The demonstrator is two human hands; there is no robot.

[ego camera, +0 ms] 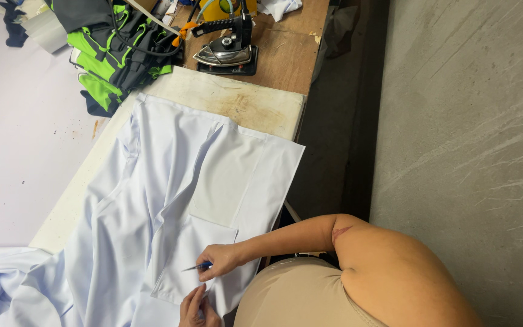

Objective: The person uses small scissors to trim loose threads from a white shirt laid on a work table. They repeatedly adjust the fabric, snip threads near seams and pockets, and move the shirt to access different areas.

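A pale blue garment (171,181) lies spread over a padded white board (231,100), with a rectangular pocket piece (228,175) on top of it. My right hand (220,260) reaches in from the right and grips a blue pen (196,267), whose tip touches the cloth near the pocket's lower edge. My left hand (198,307) rests flat on the fabric just below the pen, fingers together, at the bottom edge of the view.
A steam iron (228,48) stands on a dark mat on the wooden table (292,48) behind the board. Folded green and black garments (113,48) are stacked at the back left. Grey concrete floor (467,121) runs along the right.
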